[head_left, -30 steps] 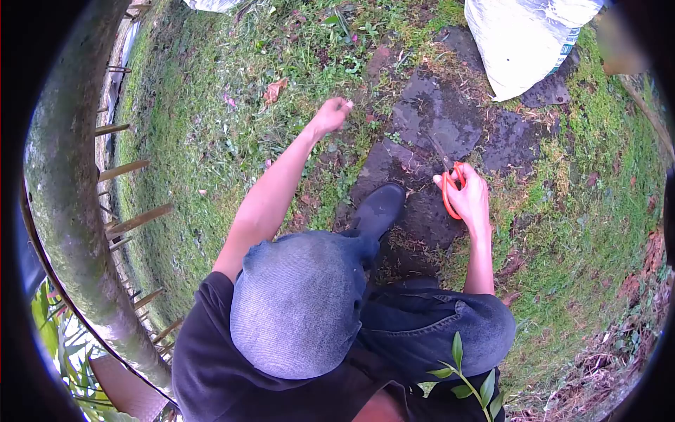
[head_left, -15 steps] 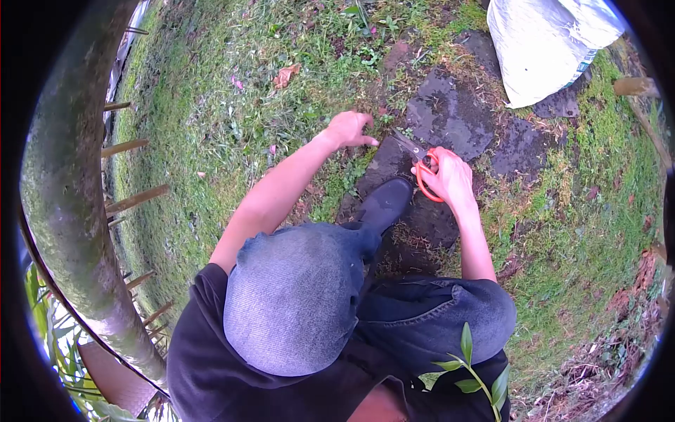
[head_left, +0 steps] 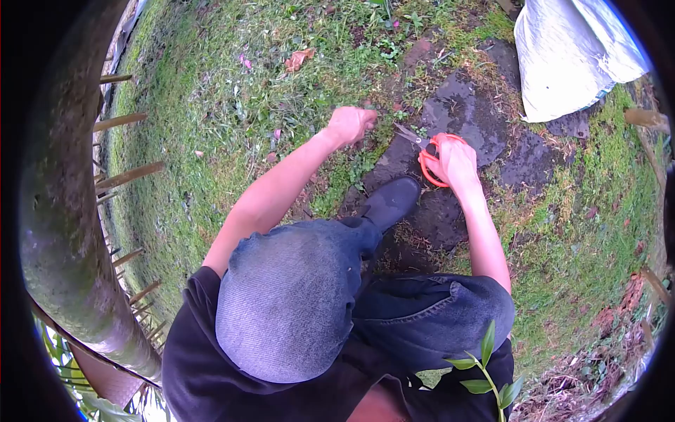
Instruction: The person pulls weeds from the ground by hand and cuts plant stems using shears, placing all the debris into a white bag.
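My right hand (head_left: 455,160) is wrapped round the orange handles of a pair of scissors (head_left: 425,146). Their metal blades look slightly apart and point up and left, over the edge of a dark paving stone (head_left: 463,116). Just left of the blade tips, my left hand (head_left: 353,125) is low over the grass with its fingers curled together. Whatever may be pinched in them is too small or hidden to name. Small green weeds (head_left: 360,165) grow along the stone's edge below that hand.
My dark boot (head_left: 394,200) rests on the stones below the scissors. A white sack (head_left: 566,67) lies at the upper right. A thick mossy trunk (head_left: 67,211) and wooden stakes (head_left: 130,176) line the left side. A dry brown leaf (head_left: 299,59) is on the grass. A leafy stem (head_left: 496,383) rises at bottom right.
My left hand's fingers, spread apart before, have curled closed. The scissors' blades stay near the same spot by the stone edge. The whole view has shifted slightly.
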